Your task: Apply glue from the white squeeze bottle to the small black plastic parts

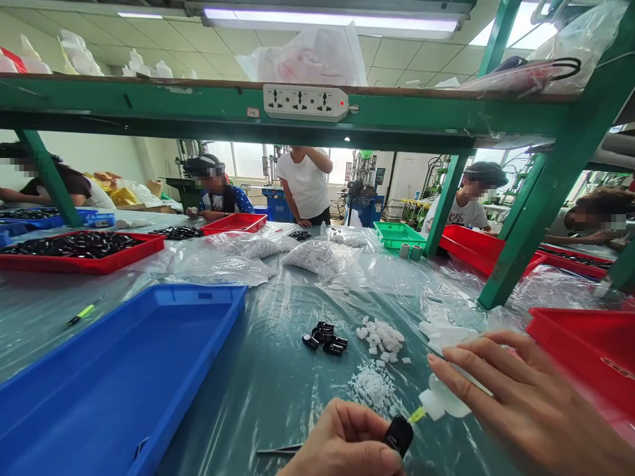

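My left hand (342, 443) sits at the bottom edge, its fingers closed on a small black part (399, 435). My right hand (526, 396) holds a white squeeze bottle (444, 400), whose yellow-green nozzle (417, 414) points at the black part, close to it. Metal tweezers (278, 450) stick out from under my left hand. Farther up the sheet lie a small group of black parts (322, 338) and two heaps of white plastic granules (381, 339) (372, 390).
A blue plastic tray (124, 370) lies left and a red tray (585, 350) right on the plastic-covered table (278, 370). Green shelf posts (501, 261) stand ahead. Bags of white pieces, more trays and several co-workers lie beyond, under a shelf carrying a power strip (306, 102).
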Available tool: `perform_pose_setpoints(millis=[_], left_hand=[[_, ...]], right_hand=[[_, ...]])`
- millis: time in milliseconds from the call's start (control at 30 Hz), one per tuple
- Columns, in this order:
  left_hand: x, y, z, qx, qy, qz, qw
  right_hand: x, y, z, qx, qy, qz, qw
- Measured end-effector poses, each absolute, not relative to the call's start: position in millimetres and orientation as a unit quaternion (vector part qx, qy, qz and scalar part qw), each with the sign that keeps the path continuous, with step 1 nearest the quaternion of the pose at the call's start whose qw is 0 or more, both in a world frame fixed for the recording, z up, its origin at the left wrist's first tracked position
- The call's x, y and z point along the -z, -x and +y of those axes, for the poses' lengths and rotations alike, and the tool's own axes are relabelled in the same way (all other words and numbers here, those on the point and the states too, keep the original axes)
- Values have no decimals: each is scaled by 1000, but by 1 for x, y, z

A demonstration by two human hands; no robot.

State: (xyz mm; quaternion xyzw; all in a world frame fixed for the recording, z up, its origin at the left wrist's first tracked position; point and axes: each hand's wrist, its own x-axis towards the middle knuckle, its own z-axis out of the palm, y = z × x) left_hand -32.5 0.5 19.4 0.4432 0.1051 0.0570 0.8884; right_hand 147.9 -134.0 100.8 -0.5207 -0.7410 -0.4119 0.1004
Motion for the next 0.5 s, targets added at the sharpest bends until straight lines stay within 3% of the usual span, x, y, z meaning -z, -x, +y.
perform_pose_setpoints(millis=[500], left_hand=[[-18, 34, 1, -76, -483, 134, 862]], right_hand=[[-100, -152, -134, 390, 542, -739, 87]])
